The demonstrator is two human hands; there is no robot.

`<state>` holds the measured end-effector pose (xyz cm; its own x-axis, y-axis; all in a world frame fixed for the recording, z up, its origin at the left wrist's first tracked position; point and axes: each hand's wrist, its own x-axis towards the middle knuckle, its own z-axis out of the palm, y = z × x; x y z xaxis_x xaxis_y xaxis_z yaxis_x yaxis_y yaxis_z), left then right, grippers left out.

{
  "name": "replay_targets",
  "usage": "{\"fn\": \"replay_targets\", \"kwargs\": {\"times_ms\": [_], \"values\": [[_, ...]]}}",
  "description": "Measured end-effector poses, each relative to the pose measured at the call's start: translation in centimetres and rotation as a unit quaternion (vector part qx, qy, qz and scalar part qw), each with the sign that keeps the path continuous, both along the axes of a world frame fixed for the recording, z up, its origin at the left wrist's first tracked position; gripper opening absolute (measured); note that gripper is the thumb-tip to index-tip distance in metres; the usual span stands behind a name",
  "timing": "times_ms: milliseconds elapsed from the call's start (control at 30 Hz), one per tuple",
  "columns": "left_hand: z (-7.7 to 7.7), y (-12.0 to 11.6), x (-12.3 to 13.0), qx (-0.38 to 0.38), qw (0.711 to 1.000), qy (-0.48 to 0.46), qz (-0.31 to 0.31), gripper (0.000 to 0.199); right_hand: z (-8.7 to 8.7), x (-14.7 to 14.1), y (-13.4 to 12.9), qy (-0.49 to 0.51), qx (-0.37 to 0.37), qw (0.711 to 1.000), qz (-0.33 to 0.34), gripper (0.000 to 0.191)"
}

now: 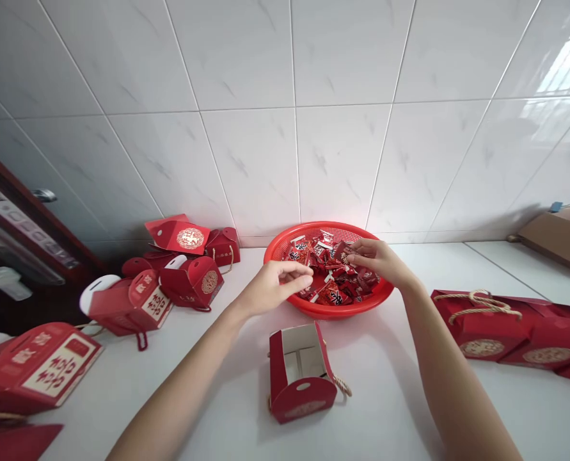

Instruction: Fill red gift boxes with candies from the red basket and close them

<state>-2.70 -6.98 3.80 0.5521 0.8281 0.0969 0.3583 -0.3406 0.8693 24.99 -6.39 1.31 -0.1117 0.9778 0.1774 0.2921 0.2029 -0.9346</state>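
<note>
A red plastic basket [330, 314] holds many small wrapped packets [332, 293] in red and dark red. My left hand [282, 282] hovers at the basket's left front edge, its fingers curved with a gap to the thumb and nothing between them. Over the right side of the basket, my right hand [373, 256] has its fingertips closed on a dark red packet [346, 253]. In front of the basket stands a red box [304, 397], its top open and its pale inside bare, with a rope handle on its right side.
Several red boxes [193, 282] stand on the left, some with raised flaps. Closed red boxes [493, 326] with rope handles line the right. Behind them lies brown cardboard [558, 240]. A tiled wall [342, 160] rises behind the white table [371, 397].
</note>
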Motion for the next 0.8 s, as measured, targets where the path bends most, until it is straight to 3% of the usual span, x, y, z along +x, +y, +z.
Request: {"fn": "replay_targets", "kwargs": {"times_ms": [167, 367, 567, 700, 800], "values": [[-1.5, 3.3, 2.2, -0.068, 0.994, -0.077, 0.033, 0.055, 0.4, -2.4, 0.1, -0.023, 0.044, 0.996, 0.067, 0.027], [-1.8, 4.4, 2.7, -0.139, 0.985, -0.096, 0.035, 0.055, 0.3, -4.9, -0.1, -0.182, 0.141, 0.973, 0.01, 0.009], [-2.0, 4.9, 2.2, -0.147, 0.982, -0.11, 0.032, 0.028, -0.5, -5.1, 0.2, -0.197, 0.197, 0.961, -0.007, 0.027], [-2.4, 5.3, 1.9, -0.148, 0.977, -0.147, 0.033, 0.02, -0.9, -4.4, 0.4, -0.149, 0.17, 0.974, 0.03, 0.049], [-2.6, 5.2, 1.8, -0.135, 0.977, -0.16, 0.03, 0.022, -1.1, -4.2, 0.6, -0.092, 0.136, 0.986, 0.039, 0.042]]}}
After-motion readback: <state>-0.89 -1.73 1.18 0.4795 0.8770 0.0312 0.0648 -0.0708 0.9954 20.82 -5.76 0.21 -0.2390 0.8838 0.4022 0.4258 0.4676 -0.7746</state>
